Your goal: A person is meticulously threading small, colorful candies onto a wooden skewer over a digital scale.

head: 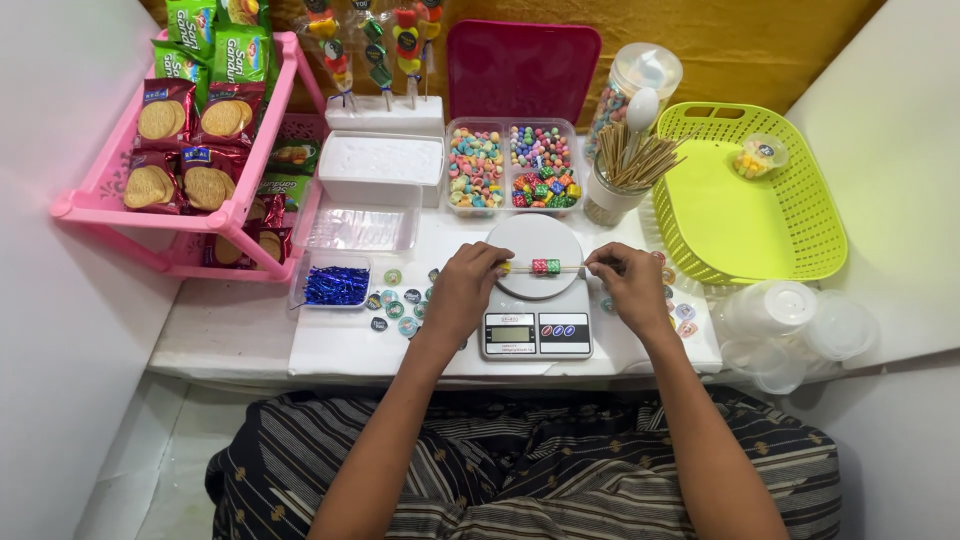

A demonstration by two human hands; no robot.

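My left hand (466, 288) and my right hand (628, 284) each pinch one end of a thin wooden skewer (565, 268) held level over the round plate of a white kitchen scale (537, 318). Two small wrapped candies (545, 266), one red and one green, sit threaded on the skewer's middle. A yellow piece shows at my left fingertips.
Behind the scale stands a clear two-part tub of coloured candies (512, 166), a cup of skewers (620, 175), a white foam block with finished candy skewers (385, 115) and a candy jar (630, 90). A pink snack rack (190, 150) is left, a lime basket (750, 195) right, clear lidded cups (790, 325) near it. Blue ties (336, 285) and round stickers (400, 300) lie left of the scale.
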